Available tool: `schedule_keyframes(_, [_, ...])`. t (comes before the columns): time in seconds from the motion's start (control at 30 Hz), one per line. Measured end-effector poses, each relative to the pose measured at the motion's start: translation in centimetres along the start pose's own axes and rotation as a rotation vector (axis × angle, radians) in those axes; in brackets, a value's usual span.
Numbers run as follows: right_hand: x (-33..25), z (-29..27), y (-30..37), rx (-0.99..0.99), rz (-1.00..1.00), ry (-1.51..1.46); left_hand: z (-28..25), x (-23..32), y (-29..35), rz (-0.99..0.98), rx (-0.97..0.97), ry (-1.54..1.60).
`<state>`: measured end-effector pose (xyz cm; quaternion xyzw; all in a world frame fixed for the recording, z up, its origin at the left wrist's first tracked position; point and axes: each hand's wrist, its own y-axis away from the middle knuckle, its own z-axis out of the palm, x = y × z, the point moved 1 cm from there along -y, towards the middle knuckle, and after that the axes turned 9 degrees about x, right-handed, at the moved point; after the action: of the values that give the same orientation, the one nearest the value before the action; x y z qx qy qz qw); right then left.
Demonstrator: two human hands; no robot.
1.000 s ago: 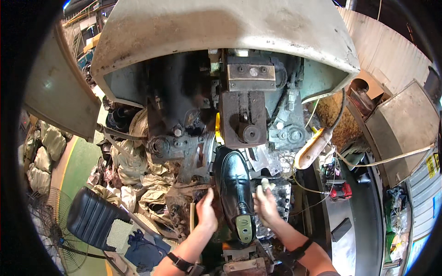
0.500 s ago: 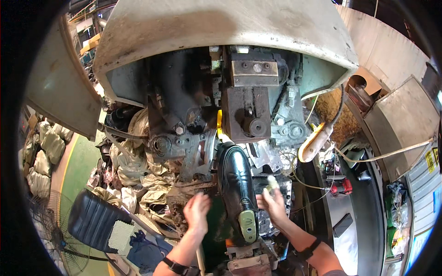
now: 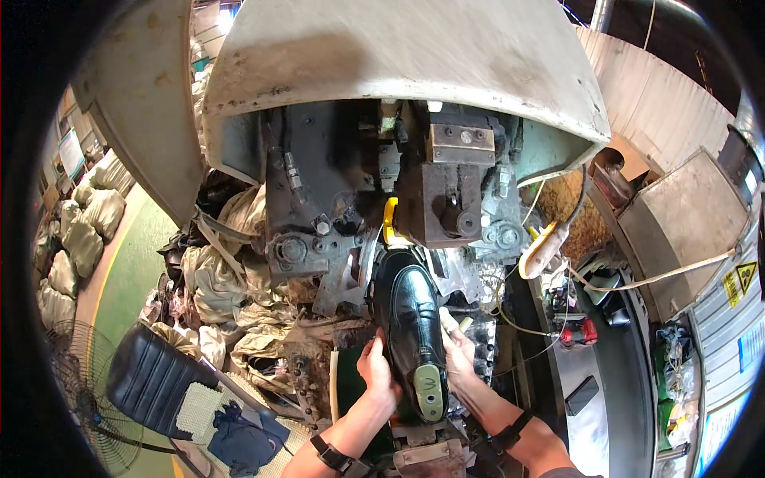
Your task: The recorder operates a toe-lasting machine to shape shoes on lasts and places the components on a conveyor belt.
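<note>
A glossy black leather shoe upper (image 3: 408, 307) sits on a green last (image 3: 429, 392), its toe pointing toward the machine. My left hand (image 3: 378, 371) presses against the upper's left side, its fingertips partly hidden behind it. On the opposite side my right hand (image 3: 457, 355) closes against the upper. A small pale object (image 3: 464, 324) sticks out at its fingertips; its kind is too small to tell. Just past the toe is a yellow curved part (image 3: 390, 223) of the machine, beside a dark metal block (image 3: 440, 205).
A large off-white hood (image 3: 406, 60) overhangs the machine. At the right hang a worn pale handle (image 3: 545, 250) and a cable; beyond lie a red tool (image 3: 579, 333) and a dark belt. At the left stand a black chair (image 3: 155, 374), a fan (image 3: 80, 398) and several sacks (image 3: 103, 211).
Both hands have come inward and now touch the sides of the shoe upper. Half a second ago the left hand was apart from it. The head view has shifted slightly.
</note>
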<state>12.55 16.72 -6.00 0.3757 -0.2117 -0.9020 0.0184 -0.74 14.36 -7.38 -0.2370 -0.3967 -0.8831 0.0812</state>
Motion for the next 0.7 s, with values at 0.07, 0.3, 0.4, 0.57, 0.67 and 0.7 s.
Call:
schedule_keyframes(0.07, [-0.2,0.2,0.1,0.017,-0.003,0.005,0.0,0.0,0.0,-0.019,-0.019,0.013])
schedule_keyframes(0.3, [-0.2,0.0,-0.9,0.028,0.041,0.062,0.2,0.4,-0.6,-0.057,0.010,-0.004])
schedule_keyframes(0.4, [0.1,-0.1,-1.1,0.055,0.030,0.075,0.1,0.3,-0.6,-0.061,-0.002,0.016])
schedule_keyframes(0.57, [0.1,0.0,-1.0,0.062,0.053,0.072,-0.1,0.3,-0.9,-0.041,0.012,-0.013])
schedule_keyframes(0.67, [0.0,0.0,-0.9,0.059,0.054,0.068,-0.2,0.2,-1.1,-0.088,-0.007,0.012])
schedule_keyframes(0.7, [0.1,-0.1,-1.0,0.090,0.056,0.090,-0.2,0.2,-1.2,-0.092,0.021,0.001])
